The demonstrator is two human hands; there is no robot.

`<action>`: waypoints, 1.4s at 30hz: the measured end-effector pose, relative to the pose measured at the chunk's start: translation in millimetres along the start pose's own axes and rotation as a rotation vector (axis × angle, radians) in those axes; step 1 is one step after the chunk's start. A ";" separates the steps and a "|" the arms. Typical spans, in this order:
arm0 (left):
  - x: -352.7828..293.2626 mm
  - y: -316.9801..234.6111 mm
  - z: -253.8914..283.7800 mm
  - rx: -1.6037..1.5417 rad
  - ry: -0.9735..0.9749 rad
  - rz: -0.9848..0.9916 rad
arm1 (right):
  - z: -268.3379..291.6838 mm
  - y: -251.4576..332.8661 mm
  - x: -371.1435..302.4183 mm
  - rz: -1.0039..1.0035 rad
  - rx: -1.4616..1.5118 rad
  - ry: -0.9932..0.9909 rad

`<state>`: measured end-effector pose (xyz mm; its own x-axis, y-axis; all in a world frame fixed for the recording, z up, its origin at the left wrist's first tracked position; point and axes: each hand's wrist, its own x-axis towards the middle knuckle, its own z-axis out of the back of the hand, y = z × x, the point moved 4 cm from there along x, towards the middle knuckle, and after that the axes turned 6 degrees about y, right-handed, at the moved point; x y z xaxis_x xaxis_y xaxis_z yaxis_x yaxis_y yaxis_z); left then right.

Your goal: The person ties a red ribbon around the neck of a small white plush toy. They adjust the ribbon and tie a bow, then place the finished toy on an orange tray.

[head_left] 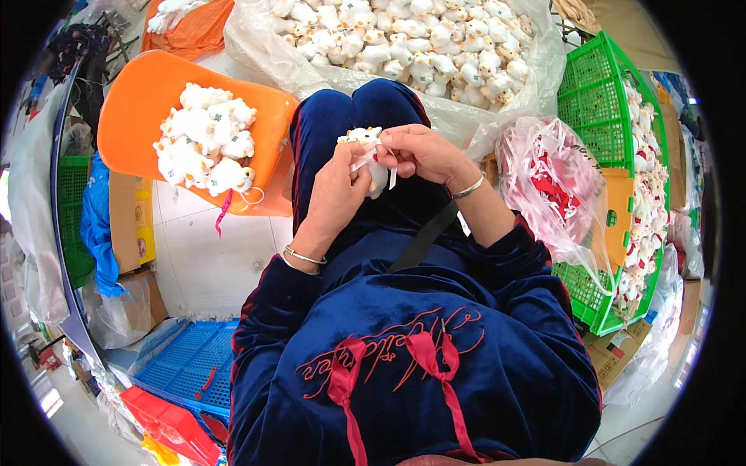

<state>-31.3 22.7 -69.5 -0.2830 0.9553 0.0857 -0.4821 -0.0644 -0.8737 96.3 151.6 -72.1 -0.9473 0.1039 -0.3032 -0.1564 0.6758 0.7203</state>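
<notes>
A small white plush toy [378, 185] rests on my lap, partly covered by my hands. A thin pale ribbon [364, 161] runs across the toy at its neck, with a short end hanging down its front. On the toy's left, my left hand [339, 190] is closed, pinching the ribbon between thumb and fingers. My right hand [427, 153] pinches the same ribbon from the other side, its fingertips close to the left ones. Whether the ribbon is knotted is hidden by the fingers.
An orange stool [128, 124] at my left bears several white plush toys [206, 132] and a pink ribbon [224, 213]. Ahead lies a big clear bag [256, 35] full of them. A plastic bag with red pieces [553, 182] and a green crate [594, 105] of toys stand right.
</notes>
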 end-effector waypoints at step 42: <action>-7.5 22.1 1.5 -0.200 -0.111 -0.127 | -21.3 25.7 8.5 0.089 -1.248 -0.018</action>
<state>-41.1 13.7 -88.8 -0.3254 0.9138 0.2430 -0.3491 0.1227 -0.9290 78.3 154.3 -42.9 -0.9658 0.1307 -0.2241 -0.2594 -0.4850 0.8351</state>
